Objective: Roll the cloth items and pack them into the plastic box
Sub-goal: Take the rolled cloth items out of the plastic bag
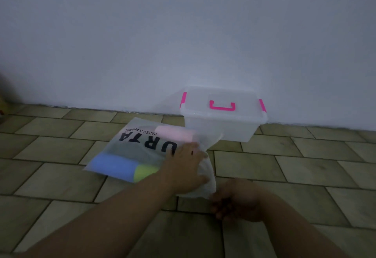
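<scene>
A translucent plastic bag (142, 145) with black lettering lies on the tiled floor. Through it show a pink cloth (175, 133), a blue cloth (114, 166) and a yellow-green cloth (145, 172). My left hand (185, 168) lies on the bag's right end, fingers spread over the plastic. My right hand (234, 200) is just below the bag's open edge, fingers curled and pinching the bag's corner. The clear plastic box (221, 119) with pink latches and a pink handle stands lidded against the wall, behind the bag.
A pale wall (183, 33) rises right behind the box. Green-beige floor tiles (305, 166) spread to the left, right and front. A dim object sits at the far left edge (3, 103).
</scene>
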